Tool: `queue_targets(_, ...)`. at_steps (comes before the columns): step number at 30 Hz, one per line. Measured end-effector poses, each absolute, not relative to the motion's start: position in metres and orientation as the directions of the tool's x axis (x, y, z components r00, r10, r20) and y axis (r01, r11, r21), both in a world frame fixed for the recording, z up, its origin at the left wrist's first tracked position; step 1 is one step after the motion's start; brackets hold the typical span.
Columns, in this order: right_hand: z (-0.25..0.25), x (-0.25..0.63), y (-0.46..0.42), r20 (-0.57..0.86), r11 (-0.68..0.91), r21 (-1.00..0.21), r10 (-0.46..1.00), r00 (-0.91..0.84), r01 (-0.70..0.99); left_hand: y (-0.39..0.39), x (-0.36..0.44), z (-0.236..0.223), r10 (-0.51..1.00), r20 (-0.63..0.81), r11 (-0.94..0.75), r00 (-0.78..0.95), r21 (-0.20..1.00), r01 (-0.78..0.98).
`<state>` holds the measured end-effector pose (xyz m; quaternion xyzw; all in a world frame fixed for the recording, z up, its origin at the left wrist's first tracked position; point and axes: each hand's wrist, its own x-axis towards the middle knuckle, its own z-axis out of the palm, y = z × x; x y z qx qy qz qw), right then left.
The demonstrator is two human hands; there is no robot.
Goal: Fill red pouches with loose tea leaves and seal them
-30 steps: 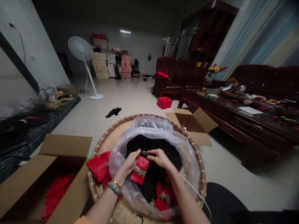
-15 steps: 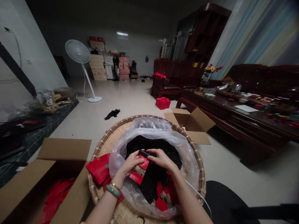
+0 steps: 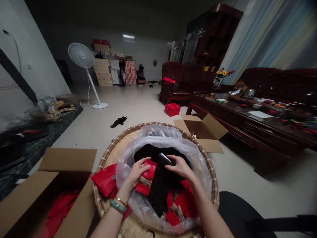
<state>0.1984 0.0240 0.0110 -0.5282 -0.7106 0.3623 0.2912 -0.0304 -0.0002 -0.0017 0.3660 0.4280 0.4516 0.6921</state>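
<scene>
The right hand [image 3: 180, 167] has just drawn away from the red packet [image 3: 146, 177], its fingers pinched narrowly on a black bar [image 3: 165, 159] above the dark leaves [image 3: 160, 188]. The left hand [image 3: 137, 173] grips the packet upright inside the plastic bag [image 3: 158, 137], which lines the bamboo tray [image 3: 109, 152]; more red packets [image 3: 105, 180] lie at the tray's left rim.

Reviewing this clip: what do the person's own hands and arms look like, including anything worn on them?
The left hand and right hand are bare and ungloved, and no sleeves show on the forearms. The left wrist wears a pale green bangle and a thin gold bracelet; the right wrist shows no jewellery.
</scene>
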Motion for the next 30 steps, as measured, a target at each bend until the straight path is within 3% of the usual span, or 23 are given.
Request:
queue_targets(5,0.003,0.205,0.015,-0.023,0.145,-0.645,0.978,-0.209,0.751,0.001,-0.023,-0.001,0.965,-0.261,0.26,0.036,0.917,-0.303)
queue_targets(8,0.01,0.193,0.01,0.076,0.185,-0.657,0.981,-0.18,0.73,-0.001,-0.017,-0.002,0.971,-0.238,0.236,0.028,0.929,-0.285)
queue_targets(11,0.015,0.17,0.008,0.151,0.229,-0.781,0.972,-0.18,0.581,-0.003,-0.012,-0.004,0.977,-0.212,0.211,0.028,0.937,-0.279)
queue_targets(16,0.008,0.138,0.003,0.079,0.142,-0.9,0.983,-0.168,0.412,-0.005,-0.011,-0.007,0.98,-0.183,0.199,0.083,0.939,-0.282)
queue_targets(22,0.007,0.164,0.007,-0.072,-0.051,-0.974,0.994,-0.088,0.222,-0.005,-0.019,-0.013,0.894,-0.328,0.429,0.304,0.823,-0.373)
queue_targets(26,0.035,0.175,0.013,-0.079,-0.08,-0.993,0.997,0.015,0.086,-0.001,-0.019,-0.022,0.867,-0.381,0.492,0.32,0.752,-0.439)
queue_targets(28,0.057,0.158,0.009,-0.061,-0.062,-0.997,0.998,-0.015,-0.04,-0.001,-0.018,-0.026,0.865,-0.384,0.495,0.323,0.759,-0.423)
queue_targets(30,0.08,0.129,0.001,-0.044,-0.086,-0.977,0.976,-0.212,-0.195,-0.002,-0.016,-0.028,0.881,-0.366,0.465,0.301,0.792,-0.397)
